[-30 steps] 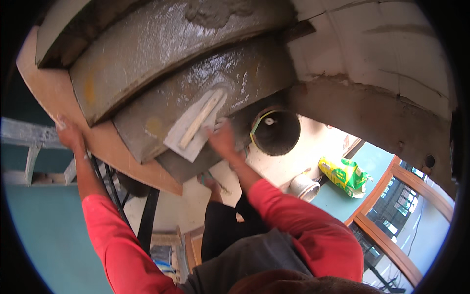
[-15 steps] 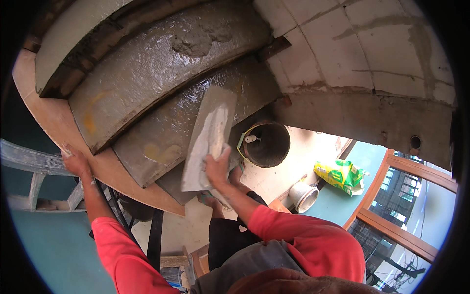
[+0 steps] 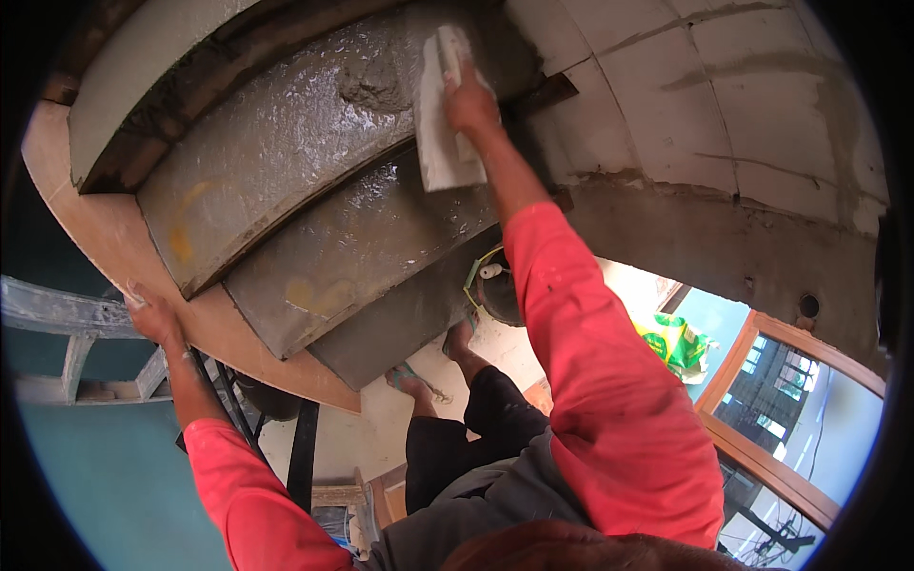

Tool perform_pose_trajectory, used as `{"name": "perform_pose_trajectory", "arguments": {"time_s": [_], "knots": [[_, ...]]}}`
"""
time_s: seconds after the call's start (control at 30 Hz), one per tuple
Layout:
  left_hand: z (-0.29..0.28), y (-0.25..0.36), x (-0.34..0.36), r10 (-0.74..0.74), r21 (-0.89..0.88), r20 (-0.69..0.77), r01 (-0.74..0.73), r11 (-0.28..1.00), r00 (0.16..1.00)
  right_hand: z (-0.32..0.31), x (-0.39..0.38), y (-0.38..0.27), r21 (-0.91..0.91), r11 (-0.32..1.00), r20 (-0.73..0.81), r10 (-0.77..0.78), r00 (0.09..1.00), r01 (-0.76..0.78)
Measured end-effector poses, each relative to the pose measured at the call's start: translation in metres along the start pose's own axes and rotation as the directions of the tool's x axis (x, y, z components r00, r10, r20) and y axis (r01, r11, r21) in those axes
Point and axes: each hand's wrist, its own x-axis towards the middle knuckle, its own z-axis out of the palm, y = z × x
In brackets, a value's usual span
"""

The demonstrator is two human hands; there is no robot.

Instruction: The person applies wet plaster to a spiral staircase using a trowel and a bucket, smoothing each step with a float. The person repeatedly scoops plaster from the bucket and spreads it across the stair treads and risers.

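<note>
- Head view: the pale float (image 3: 438, 138) is being held in the closed right hand (image 3: 471, 103), over a wet step (image 3: 276, 124), just beside the mortar lump (image 3: 373, 88).
- The edge of the brown board (image 3: 116, 219) is being touched by the partly curled left hand (image 3: 154, 316) (how firmly, it cannot be told).
- For smoothness, even pressure is probably being needed, the float being laid nearly flat.
</note>
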Motion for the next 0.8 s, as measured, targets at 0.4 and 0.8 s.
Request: {"name": "perform_pose_trajectory", "arguments": {"time_s": [0.4,0.8], "knots": [[-0.006,0.021,-0.009,-0.059,-0.027,0.002,0.059,0.998,0.998,0.002,0.052,0.047,0.078,0.988,-0.156,-0.118,0.981,0.132],[-0.002,0.022,-0.009,-0.039,-0.009,-0.008,0.038,0.999,0.999,0.038,-0.028,-0.004,0.133,0.916,-0.165,-0.357,0.920,0.379]]}}
